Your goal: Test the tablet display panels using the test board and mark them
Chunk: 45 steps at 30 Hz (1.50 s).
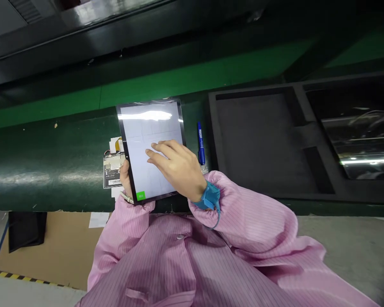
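Head view: left hand (pixel 126 177) holding a lit display panel (pixel 139 153), right hand (pixel 181 168) open over it

The left hand is closed on the display panel's left edge, low down, with part of the hand hidden behind it. The right hand is open, palm down, its fingers loosely spread and pointing left over the middle of the screen; it grips nothing, and whether the fingertips touch the glass I cannot tell. A blue wrist strap (pixel 211 196) circles the right wrist, and a thin band (pixel 127 198) sits on the left one.

The display panel is pale and lit, with a black border, a bright glare across its upper part and a green square (pixel 141 195) at its lower left corner. Just left of the display panel, partly covered by it, lies an electronic assembly (pixel 111 168) with a printed label and an orange flex piece. To its right, a blue marker (pixel 201 143) lies on the dark green work surface (pixel 51 162). Farther right of the display panel is a black foam tray (pixel 259 140); a glossy dark panel (pixel 361 128) lies in the tray's right-hand compartment. Below and left of the display panel, black sheets (pixel 25 230) rest on brown board (pixel 60 251), with white paper (pixel 99 220) near them.
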Available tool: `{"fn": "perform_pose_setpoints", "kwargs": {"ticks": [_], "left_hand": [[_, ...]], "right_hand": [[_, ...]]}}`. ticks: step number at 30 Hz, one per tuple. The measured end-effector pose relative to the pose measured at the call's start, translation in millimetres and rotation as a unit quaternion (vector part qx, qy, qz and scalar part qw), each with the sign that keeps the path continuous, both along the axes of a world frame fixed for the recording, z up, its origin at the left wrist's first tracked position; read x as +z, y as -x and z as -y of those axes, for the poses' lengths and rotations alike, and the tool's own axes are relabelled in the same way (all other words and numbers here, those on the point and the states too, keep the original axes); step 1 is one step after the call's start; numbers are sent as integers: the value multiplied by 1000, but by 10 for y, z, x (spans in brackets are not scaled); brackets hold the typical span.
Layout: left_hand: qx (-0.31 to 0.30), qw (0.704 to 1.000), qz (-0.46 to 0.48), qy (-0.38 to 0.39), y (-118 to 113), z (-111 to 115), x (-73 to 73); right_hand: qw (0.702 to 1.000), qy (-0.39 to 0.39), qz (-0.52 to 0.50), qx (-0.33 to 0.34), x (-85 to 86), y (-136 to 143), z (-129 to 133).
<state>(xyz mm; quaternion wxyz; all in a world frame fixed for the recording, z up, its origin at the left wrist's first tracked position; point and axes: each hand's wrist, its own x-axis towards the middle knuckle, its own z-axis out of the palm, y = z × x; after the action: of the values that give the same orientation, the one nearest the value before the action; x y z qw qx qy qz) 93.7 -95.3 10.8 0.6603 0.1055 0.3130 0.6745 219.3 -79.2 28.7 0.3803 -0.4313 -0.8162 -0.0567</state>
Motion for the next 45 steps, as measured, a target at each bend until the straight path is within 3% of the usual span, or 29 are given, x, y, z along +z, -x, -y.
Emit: {"fn": "perform_pose_setpoints", "kwargs": {"ticks": [3,6,13,17,19,22,25,28,33,40,43,45], "left_hand": [[-30,999,16,-25,21,13,-51],[-61,998,-5,-17,98,26,-112],[-52,997,-54,0,155,82,-55],[-20,997,-70,20,188,146,-43],[-24,994,-100,35,218,193,26],[-71,979,-169,85,218,268,267],[-109,965,-222,89,144,313,534],[-124,959,-247,56,45,308,655],[-117,957,-257,58,-74,241,627],[-163,965,-204,29,-204,211,598],[-99,956,-275,-28,-77,334,482],[-26,907,-415,-64,129,444,330]], "right_hand": [[995,-16,-96,7,35,-102,37],[982,-11,-185,-28,47,-252,136],[994,67,-76,-42,-138,-290,426],[986,99,-130,-35,-44,-328,484],[972,143,-182,-34,55,-394,478],[955,207,-212,-8,165,-465,415],[957,209,-187,70,195,-420,302],[961,190,-149,136,181,-276,170],[959,193,-138,156,126,-100,-30],[953,170,-194,157,27,-190,-120],[954,165,-198,153,21,-225,-113],[954,163,-200,153,24,-238,-106]]}}
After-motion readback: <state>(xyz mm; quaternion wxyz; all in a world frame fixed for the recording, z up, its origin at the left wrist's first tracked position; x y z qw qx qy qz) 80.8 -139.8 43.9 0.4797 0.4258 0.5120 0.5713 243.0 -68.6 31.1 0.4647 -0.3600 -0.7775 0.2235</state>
